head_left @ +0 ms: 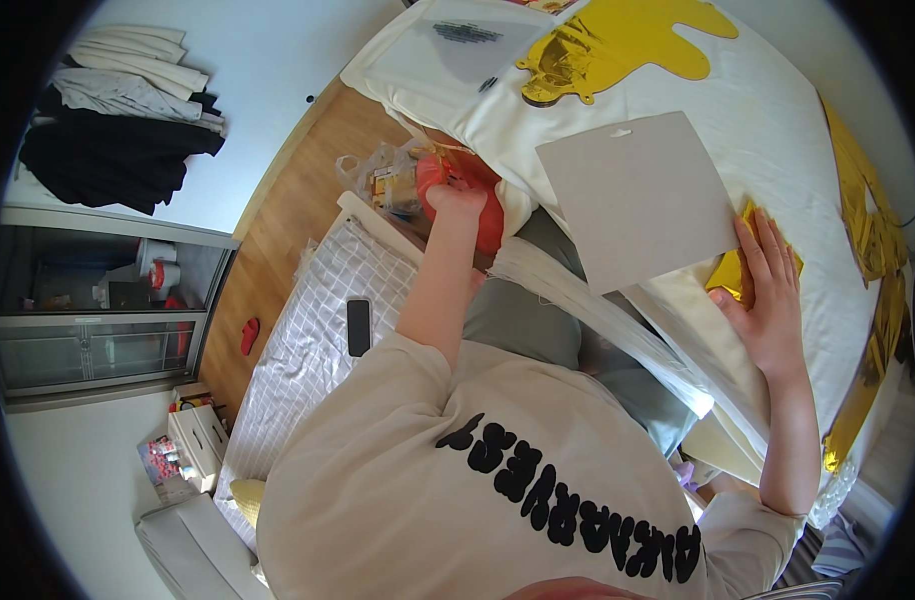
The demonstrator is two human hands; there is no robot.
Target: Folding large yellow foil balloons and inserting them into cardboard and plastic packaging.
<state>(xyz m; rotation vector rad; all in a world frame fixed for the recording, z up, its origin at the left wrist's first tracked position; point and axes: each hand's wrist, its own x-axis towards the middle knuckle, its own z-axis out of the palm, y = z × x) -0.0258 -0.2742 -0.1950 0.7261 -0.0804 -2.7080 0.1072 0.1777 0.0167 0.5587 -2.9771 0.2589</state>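
Note:
My left hand (460, 199) reaches down into a red plastic bag (489, 215) beside the cloth-covered table; its fingers are mostly hidden against the red plastic. On the right, my right hand (768, 270) lies flat with fingers stretched over a crumpled piece of shiny gold foil (730, 280). Just left of that hand is a flat grey card (633, 200) with a small hanging slot near its top edge. Farther back on the white cloth (498, 135) lies a large gold foil shape (628, 45) with a wavy outline.
A translucent sheet or bag (458, 50) lies at the table's far left. Gold foil strips (868, 230) hang along its right edge. A clear bag of packages (390, 185) sits by the red bag. A black phone (359, 328) rests on a checked cover (313, 330) at my left.

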